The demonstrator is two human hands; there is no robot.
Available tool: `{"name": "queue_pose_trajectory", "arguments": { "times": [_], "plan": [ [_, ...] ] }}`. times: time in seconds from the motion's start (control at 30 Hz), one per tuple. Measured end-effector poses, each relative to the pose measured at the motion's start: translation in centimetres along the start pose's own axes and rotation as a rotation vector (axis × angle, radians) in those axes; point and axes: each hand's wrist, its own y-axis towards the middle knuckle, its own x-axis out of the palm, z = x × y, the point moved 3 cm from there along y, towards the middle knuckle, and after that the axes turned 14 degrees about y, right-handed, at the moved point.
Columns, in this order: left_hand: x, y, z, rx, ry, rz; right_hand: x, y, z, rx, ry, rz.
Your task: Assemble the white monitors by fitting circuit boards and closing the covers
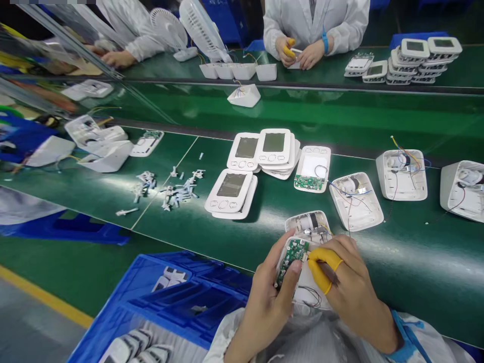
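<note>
My left hand (270,295) grips a white front panel with a green circuit board (293,254) facing up, its thumb pressed on the board. At the board's right edge, my right hand (350,285) pinches at a small white connector (304,257); yellow finger cots cover its thumb and a finger. The wire between those fingertips is mostly hidden. Behind and below the panel lies an open white housing (308,222) with a motor and wires inside. Thin dark wires (312,295) curl in its lower part, near my body.
Stacked white display panels (230,194) and a panel with its board exposed (312,169) lie ahead. Open housings (355,201) with wires stand right. Small plastic parts (177,191) are scattered left. A blue crate (151,302) sits lower left. Co-workers' hands (298,53) are across the belt.
</note>
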Motion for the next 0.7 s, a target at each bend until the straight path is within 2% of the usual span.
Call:
{"name": "queue_pose_trajectory", "arguments": {
  "times": [0.13, 0.33, 0.5, 0.7],
  "plan": [
    [-0.7, -0.1, 0.1, 0.079, 0.117, 0.059, 0.0, -0.2, 0.2, 0.007, 0.031, -0.018],
    [-1.4, -0.2, -0.3, 0.102, 0.159, 0.023, -0.4, 0.3, 0.0, -0.062, -0.018, -0.087],
    [-0.8, 0.0, -0.5, 0.132, 0.128, 0.117, 0.4, -0.5, 0.4, -0.046, -0.032, 0.021],
    [0.0, 0.6, -0.9, 0.12, 0.096, 0.114, 1.4, -1.0, 0.8, -0.063, -0.037, 0.084]
  ]
}}
